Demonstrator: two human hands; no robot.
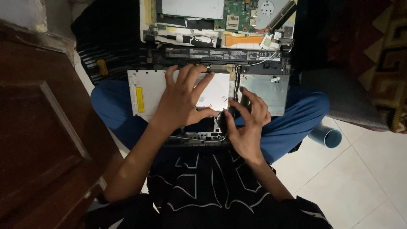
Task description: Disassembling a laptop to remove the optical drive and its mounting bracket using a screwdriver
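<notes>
An opened laptop (pixel 263 87) lies across my lap with its bottom cover off, showing a green circuit board (pixel 235 12), a long black battery (pixel 220 54) and a silver optical drive (pixel 146 91). My left hand (pixel 182 99) rests flat on the silver drive, fingers spread. My right hand (pixel 248 121) pinches a small dark part (pixel 222 120) at the drive's right edge, between thumb and fingers. A thin wire (pixel 193 139) runs along the laptop's near edge.
A dark wooden door (pixel 42 135) fills the left side. A blue plastic cup (pixel 325 135) lies on the white tiled floor (pixel 360 182) to the right. A patterned cushion (pixel 392 63) sits at the far right. A screwdriver (pixel 195 40) lies inside the laptop.
</notes>
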